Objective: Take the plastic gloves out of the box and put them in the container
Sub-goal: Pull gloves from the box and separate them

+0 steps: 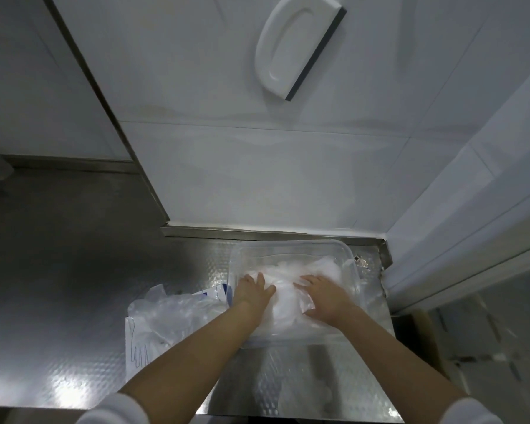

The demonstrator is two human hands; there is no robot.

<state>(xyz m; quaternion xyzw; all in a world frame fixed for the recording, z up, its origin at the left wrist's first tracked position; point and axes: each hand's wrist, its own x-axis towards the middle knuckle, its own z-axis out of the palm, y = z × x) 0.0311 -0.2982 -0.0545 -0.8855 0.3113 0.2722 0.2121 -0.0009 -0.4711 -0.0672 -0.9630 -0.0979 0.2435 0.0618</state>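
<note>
Flat-fingered, gripping nothing, left hand [253,290] and right hand [325,296] press crumpled translucent plastic gloves [288,269] beneath into the clear rectangular container [291,249]; released, they may spring out.

- The glove box [134,373] bears a thin line drawing of a hand [140,354] on its white face; no words beside it can be read.
- Blue print [220,293] on the box's far end is too blurred to read.
</note>
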